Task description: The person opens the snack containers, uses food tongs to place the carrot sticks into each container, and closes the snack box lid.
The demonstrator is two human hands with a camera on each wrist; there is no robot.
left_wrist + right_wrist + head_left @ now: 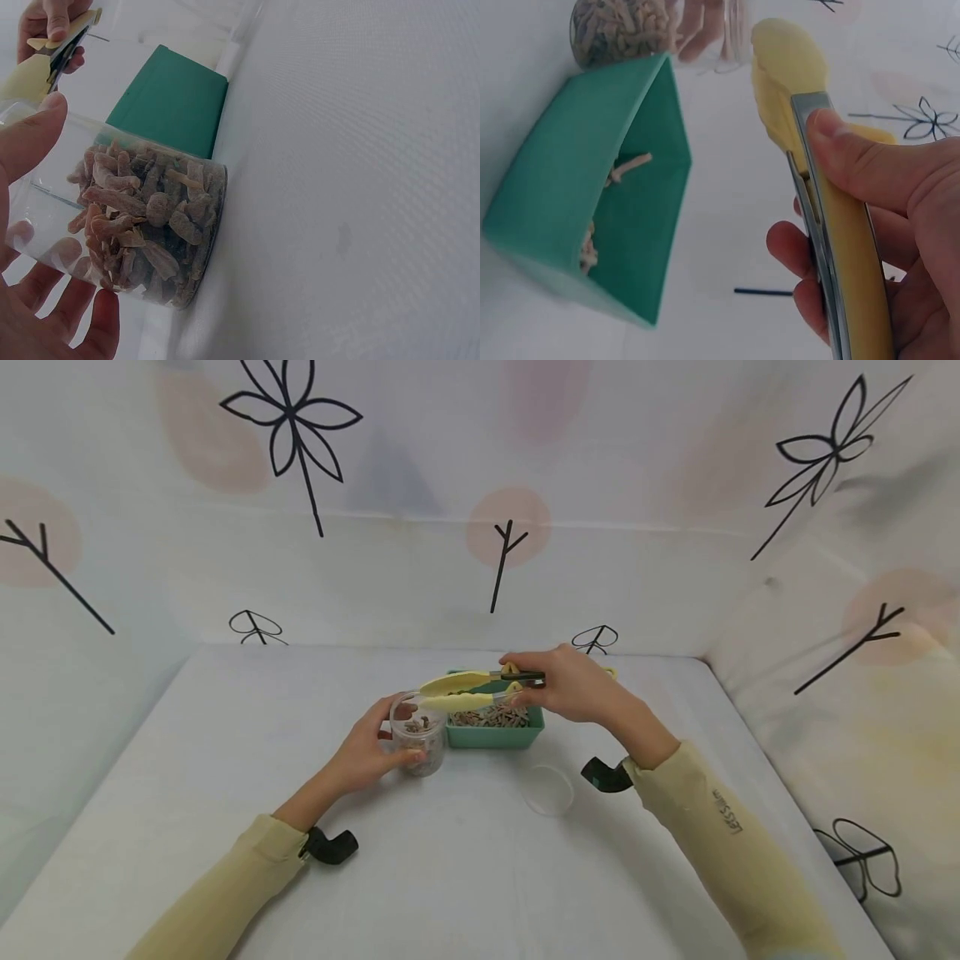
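Note:
My left hand grips a clear plastic jar, thumb on the near side and fingers round the back. Small brown dried strips fill its lower part, seen in the left wrist view. Yellow-headed tongs with metal arms are held in my right hand, thumb on one arm and fingers on the other. Their scalloped tips overlap the jar's open mouth in the head view. A green rectangular box stands right beside the jar, holding more of the same brown strips.
A clear round lid lies on the white table in front of the box, to the right. Behind the table hangs a pale patterned cloth, which continues along both sides. Each wrist carries a black camera mount.

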